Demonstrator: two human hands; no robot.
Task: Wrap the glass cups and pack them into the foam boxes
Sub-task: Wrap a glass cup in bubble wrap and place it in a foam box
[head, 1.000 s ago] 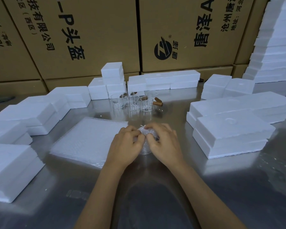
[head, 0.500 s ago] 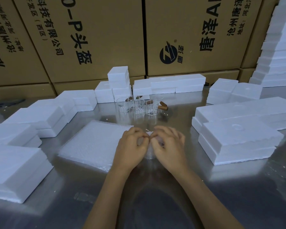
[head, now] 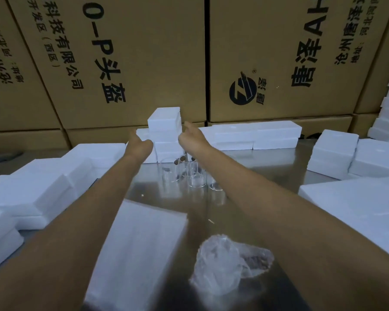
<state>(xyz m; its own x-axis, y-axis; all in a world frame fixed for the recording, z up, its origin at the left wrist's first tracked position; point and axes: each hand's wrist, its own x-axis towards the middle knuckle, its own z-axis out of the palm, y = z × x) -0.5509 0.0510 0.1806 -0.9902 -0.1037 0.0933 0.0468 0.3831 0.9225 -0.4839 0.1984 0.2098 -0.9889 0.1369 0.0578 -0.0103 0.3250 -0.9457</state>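
Observation:
A glass cup wrapped in bubble wrap [head: 220,263] lies on its own on the metal table [head: 267,171], near me between my forearms. Both arms stretch far forward. My left hand [head: 140,143] and my right hand [head: 190,136] flank a stack of small white foam boxes [head: 164,118] at the back, thumbs raised, each hand against a side of the stack; the fingertips are hard to see. Several bare glass cups [head: 189,173] stand just in front of that stack, under my right wrist.
A pile of bubble wrap sheets [head: 139,243] lies under my left forearm. More foam boxes sit at the left [head: 32,187], right [head: 357,203] and back [head: 256,133]. Small brown pieces [head: 177,162] lie among the glasses. Big cardboard cartons [head: 144,63] wall off the rear.
Both hands let go of the wrapped cup, which now lies on the table, and reached forward to the stack of small foam boxes. The view has moved closer to the table.

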